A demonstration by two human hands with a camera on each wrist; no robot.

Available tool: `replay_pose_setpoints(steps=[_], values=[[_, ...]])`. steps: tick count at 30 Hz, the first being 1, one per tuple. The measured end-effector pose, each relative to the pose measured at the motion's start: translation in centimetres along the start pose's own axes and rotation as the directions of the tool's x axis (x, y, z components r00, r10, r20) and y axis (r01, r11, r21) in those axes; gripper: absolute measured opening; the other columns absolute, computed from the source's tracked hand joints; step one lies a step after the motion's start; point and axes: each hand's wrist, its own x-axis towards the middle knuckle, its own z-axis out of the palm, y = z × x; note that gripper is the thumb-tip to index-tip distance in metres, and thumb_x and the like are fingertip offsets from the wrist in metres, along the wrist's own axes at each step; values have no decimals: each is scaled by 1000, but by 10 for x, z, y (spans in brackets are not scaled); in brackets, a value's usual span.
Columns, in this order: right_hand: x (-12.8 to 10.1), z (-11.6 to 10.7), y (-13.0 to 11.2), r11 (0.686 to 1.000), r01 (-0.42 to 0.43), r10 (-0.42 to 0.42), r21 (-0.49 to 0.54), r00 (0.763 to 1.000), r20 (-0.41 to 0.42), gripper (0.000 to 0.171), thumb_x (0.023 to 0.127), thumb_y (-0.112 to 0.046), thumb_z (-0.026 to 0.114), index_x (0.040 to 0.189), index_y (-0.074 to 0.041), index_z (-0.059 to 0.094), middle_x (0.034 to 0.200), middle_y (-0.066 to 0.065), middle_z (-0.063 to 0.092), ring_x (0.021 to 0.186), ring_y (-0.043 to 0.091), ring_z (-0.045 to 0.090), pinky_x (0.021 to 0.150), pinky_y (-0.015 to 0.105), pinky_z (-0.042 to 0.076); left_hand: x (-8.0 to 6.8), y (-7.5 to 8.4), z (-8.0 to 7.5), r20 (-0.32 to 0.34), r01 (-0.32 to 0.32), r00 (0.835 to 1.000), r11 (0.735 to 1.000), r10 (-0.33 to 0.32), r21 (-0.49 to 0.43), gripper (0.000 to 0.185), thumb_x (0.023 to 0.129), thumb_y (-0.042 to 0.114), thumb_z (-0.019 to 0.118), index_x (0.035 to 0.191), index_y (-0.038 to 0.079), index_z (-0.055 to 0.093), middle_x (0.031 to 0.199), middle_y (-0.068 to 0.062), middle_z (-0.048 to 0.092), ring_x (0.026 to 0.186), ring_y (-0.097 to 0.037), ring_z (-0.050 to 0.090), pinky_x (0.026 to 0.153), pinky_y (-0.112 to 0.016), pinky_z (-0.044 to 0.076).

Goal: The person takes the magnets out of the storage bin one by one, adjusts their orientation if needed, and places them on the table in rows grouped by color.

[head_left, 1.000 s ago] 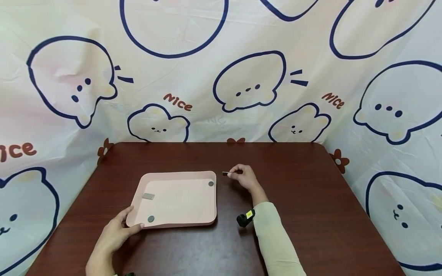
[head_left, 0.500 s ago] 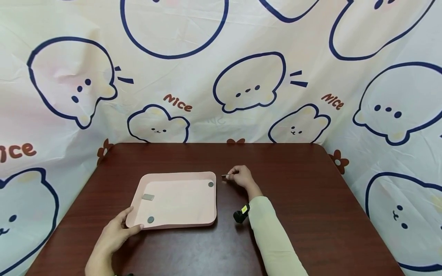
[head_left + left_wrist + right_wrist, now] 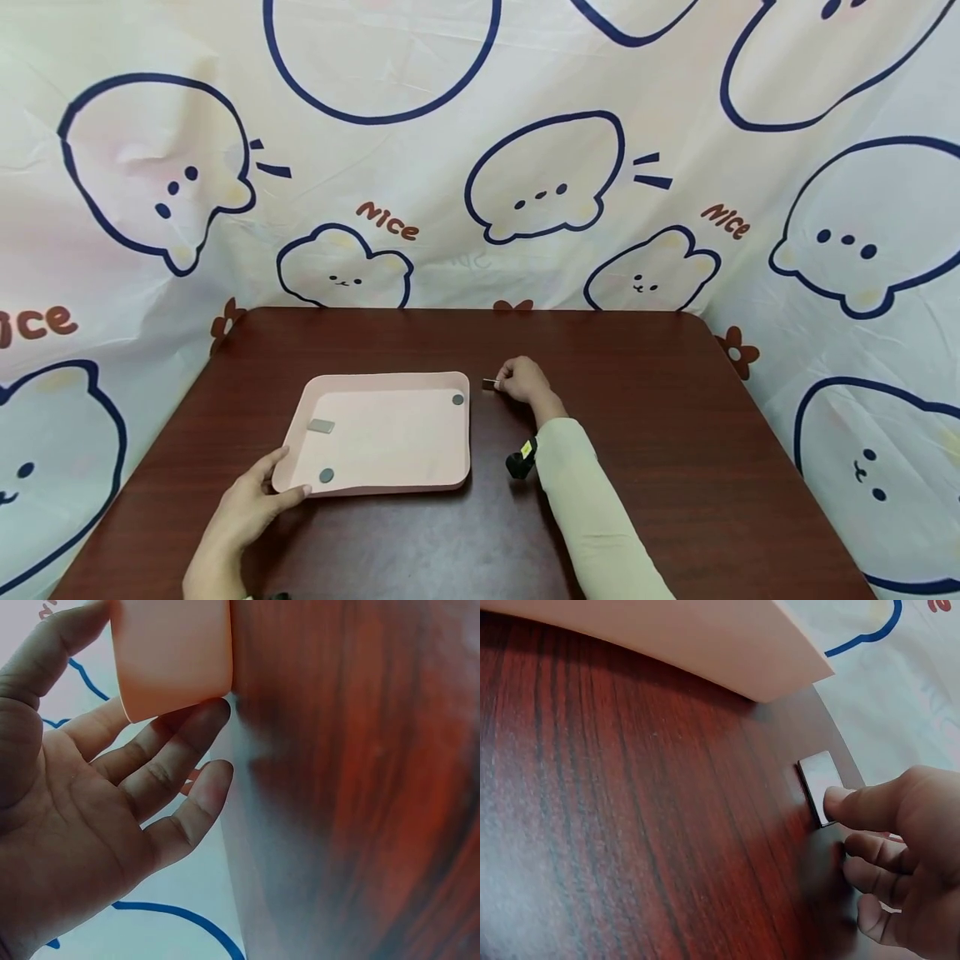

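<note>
Your right hand [image 3: 930, 859] hides part of the small flat piece [image 3: 819, 776]; the left wrist view's top edge crops your tray [image 3: 174, 660].

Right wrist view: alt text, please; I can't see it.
The right hand pinches a small flat rectangular piece, thumb on its light face, on or above a woodgrain table. A pink tray wall fills the top, a printed sheet the upper right.
</note>
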Motion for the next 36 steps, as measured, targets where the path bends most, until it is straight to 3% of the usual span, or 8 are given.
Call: replay_pose_setpoints(steps=[21, 36], values=[[0, 4, 0, 999, 22, -25, -46, 997, -77, 4, 86, -17, 67, 88, -15, 70, 89, -3, 62, 82, 16, 56, 73, 35, 45, 3, -1, 2, 5, 8, 1000, 1000, -8, -23, 84, 79, 33, 74, 140, -5, 29, 119, -32, 52, 107, -39, 52, 87, -52, 36], [-16, 6, 3, 989, 50, -29, 140, 989, -144, 9, 87, -14, 66, 95, -10, 68, 89, 2, 62, 83, 20, 56, 74, 37, 45, -1, -3, 3, -2, 8, 1000, 999, -9, -40, 85, 79, 32, 74, 140, -5, 29, 122, -33, 50, 109, -40, 51, 88, -52, 35]])
